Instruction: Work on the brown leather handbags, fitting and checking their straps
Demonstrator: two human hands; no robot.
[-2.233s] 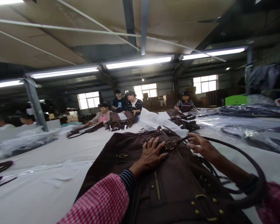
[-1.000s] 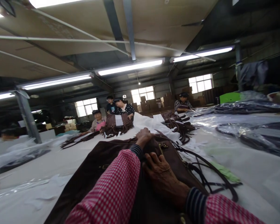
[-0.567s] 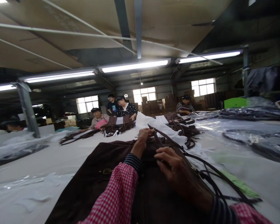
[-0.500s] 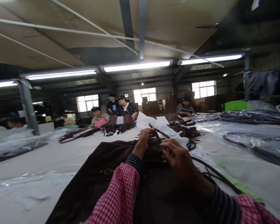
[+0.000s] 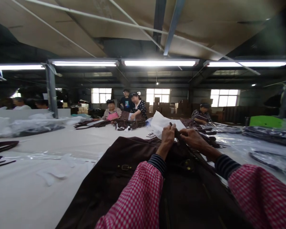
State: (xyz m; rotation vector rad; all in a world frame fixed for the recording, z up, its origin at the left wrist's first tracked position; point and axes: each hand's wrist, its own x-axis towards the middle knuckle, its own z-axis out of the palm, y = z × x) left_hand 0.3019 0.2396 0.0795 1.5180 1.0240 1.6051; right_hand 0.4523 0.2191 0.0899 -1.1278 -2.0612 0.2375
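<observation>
**Narrow dark-brown strap point(image 5: 178, 137) grasped at far end of large dark-brown bag point(image 5: 193, 194)**

Nearest the camera, pink-and-white checked sleeves point(image 5: 135, 194) with dark striped cuffs point(image 5: 157, 163) are extended over the bag. The bag is laid on a white-covered bench point(image 5: 71, 194), directly in front of the person. A small brass-coloured buckle point(image 5: 125, 167) is seen on its left part; gold-coloured fittings point(image 5: 187, 164) are noted near its middle.

At the far end of the bag, the upper end of the strap is grasped in the curled fingers of the left hand point(image 5: 167, 136). The right hand point(image 5: 193, 139) is placed just beside, with its fingers bent against the same strap; whether they are closed on it cannot be determined.

To the left, thin white strips point(image 5: 52, 175) are scattered on the bench, and long dark strap-like pieces point(image 5: 2, 148) are cut off by the edge of the view. To the right, dark items in clear plastic wrapping point(image 5: 274, 162) are laid out.

Beyond the hands, a crumpled white sheet point(image 5: 163, 121) is found. Further off, a co-worker in a pink apron point(image 5: 112, 115), another in a black top with white dots point(image 5: 141, 108), and a third in a dark T-shirt point(image 5: 125, 102) are grouped; a fourth co-worker in a patterned top point(image 5: 199, 115) is placed to their right.

Farthest away, stacked brown cardboard boxes point(image 5: 160, 108) and bright paned windows point(image 5: 158, 92) are recorded.
</observation>
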